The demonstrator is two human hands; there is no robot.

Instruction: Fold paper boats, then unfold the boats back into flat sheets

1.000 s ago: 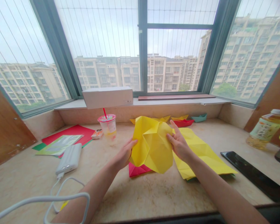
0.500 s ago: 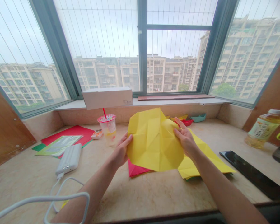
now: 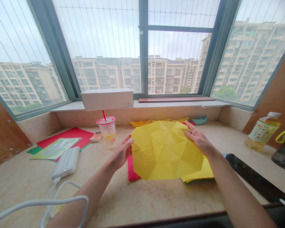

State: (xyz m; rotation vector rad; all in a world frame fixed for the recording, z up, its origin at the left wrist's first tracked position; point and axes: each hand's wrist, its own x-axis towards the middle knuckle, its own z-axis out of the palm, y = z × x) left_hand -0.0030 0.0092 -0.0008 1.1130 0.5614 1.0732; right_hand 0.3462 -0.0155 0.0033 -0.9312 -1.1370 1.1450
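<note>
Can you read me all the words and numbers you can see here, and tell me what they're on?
No text here can be read.
Bottle label: print too blurred.
White box sticker: too small.
Green leaflet: blurred.
Cup lid: a pattern, no readable words.
Yellow paper: no writing shows.
</note>
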